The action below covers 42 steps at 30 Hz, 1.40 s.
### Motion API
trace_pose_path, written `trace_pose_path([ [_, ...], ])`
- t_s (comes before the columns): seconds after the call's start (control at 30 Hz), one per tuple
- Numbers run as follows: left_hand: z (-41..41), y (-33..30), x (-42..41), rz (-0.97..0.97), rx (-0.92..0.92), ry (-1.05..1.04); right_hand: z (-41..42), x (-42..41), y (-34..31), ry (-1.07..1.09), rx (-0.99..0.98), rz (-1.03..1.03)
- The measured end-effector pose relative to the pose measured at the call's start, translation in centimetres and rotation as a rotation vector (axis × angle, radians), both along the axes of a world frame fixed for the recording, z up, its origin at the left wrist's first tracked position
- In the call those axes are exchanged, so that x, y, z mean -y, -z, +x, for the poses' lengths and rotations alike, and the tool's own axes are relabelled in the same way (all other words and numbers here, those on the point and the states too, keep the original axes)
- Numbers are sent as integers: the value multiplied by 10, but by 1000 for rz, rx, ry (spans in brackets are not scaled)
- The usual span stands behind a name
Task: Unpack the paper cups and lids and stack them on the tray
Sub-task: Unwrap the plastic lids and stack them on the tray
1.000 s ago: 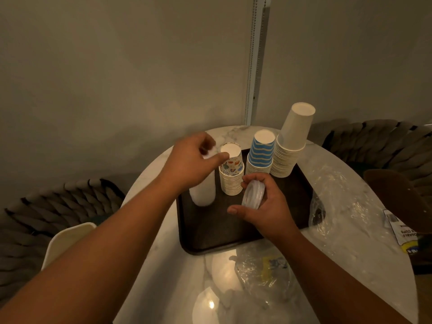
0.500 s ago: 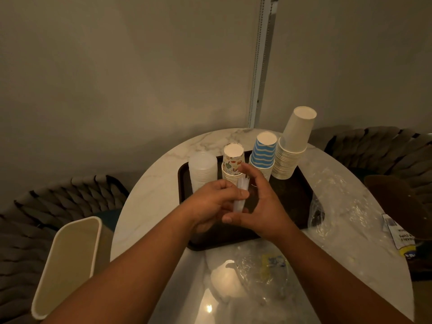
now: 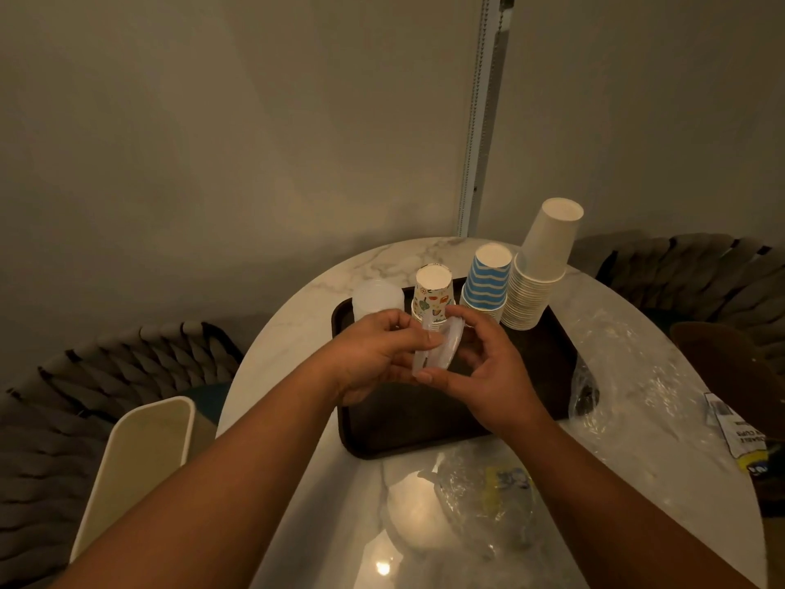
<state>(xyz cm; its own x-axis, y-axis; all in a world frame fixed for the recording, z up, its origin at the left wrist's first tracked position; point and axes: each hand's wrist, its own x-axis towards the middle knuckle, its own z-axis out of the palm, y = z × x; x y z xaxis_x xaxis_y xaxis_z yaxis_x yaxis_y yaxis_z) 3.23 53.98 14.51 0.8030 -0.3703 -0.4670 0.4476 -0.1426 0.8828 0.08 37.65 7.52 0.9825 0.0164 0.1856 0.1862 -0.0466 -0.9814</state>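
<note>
A dark tray (image 3: 548, 359) lies on the round marble table (image 3: 297, 333). Along its far edge stand upside-down stacks: clear lids (image 3: 376, 297), patterned cups (image 3: 432, 293), blue-striped cups (image 3: 486, 278) and plain white cups (image 3: 537, 274). Above the tray's middle, both hands hold a small bunch of clear lids (image 3: 437, 348) on edge. My left hand (image 3: 374, 354) pinches the left part of the bunch. My right hand (image 3: 484, 363) curls around the right part, thumb beneath.
Crumpled clear plastic wrap (image 3: 628, 376) covers the table's right side, with more wrap (image 3: 484, 499) and a printed label near the front edge. A cream bin (image 3: 136, 465) stands at the left below the table. Woven chairs (image 3: 701, 278) flank both sides.
My left hand came back from the lid stack at the tray's far left and joined my right hand on the held lids, which are now being spread apart. The view tilted slightly.
</note>
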Motion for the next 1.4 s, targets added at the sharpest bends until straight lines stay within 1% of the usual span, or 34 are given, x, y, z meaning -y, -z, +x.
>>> trace_pose_path([
  [0.07, 9, -10, -5, 196, 177, -8, 2, 1, 2, 7, -53, 66],
  [0.13, 28, -23, -15, 493, 438, -1, 2, 3, 6, 12, -104, 91],
  [0.17, 38, -28, -20, 646, 547, 16, 1, 4, 7, 7, -121, 78],
  [0.2, 49, -31, -25, 772, 618, 41, 1, 4, 7, 7, -133, 56],
  [0.27, 71, -29, -32, 936, 644, 124, 1, 2, 10, 26, -119, -6],
  [0.4, 97, -7, -29, 1116, 601, 403, -1, 1, 13, 45, -115, -77],
  [0.57, 110, 4, -24, 1164, 619, 485, 0, 4, 21, 44, -104, -114],
  [0.93, 113, 13, -27, 1126, 556, 487, -4, 7, 20, 74, -83, -153],
  [0.97, 111, 9, -26, 1128, 562, 479, -4, 7, 20, 72, -76, -145],
  [1.0, 106, 5, -24, 1120, 610, 444, -5, 8, 20, 71, -66, -139],
  [1.03, 99, 0, -21, 1081, 689, 362, -5, 8, 20, 71, -56, -131],
  [1.07, 89, -3, -17, 989, 772, 238, -5, 8, 19, 71, -44, -120],
  [1.1, 76, -6, -12, 848, 798, 104, -5, 7, 17, 71, -31, -98],
  [1.13, 64, -6, -7, 668, 729, 7, -4, 6, 14, 67, -10, -67],
  [1.17, 50, -6, -2, 483, 591, -21, -4, 5, 11, 62, 14, -34],
  [1.2, 36, -5, 3, 321, 422, 11, -3, 4, 8, 51, 36, -8],
  [1.23, 26, -2, 7, 200, 261, 64, -2, 4, 6, 35, 43, 10],
  [1.27, 17, 1, 9, 126, 152, 106, -1, 4, 4, 11, 31, 20],
  [1.3, 12, 3, 11, 83, 97, 126, 0, 4, 3, -9, 8, 23],
  [1.4, 6, 5, 15, 15, 76, 78, 0, 3, 2, -11, -8, -47],
])
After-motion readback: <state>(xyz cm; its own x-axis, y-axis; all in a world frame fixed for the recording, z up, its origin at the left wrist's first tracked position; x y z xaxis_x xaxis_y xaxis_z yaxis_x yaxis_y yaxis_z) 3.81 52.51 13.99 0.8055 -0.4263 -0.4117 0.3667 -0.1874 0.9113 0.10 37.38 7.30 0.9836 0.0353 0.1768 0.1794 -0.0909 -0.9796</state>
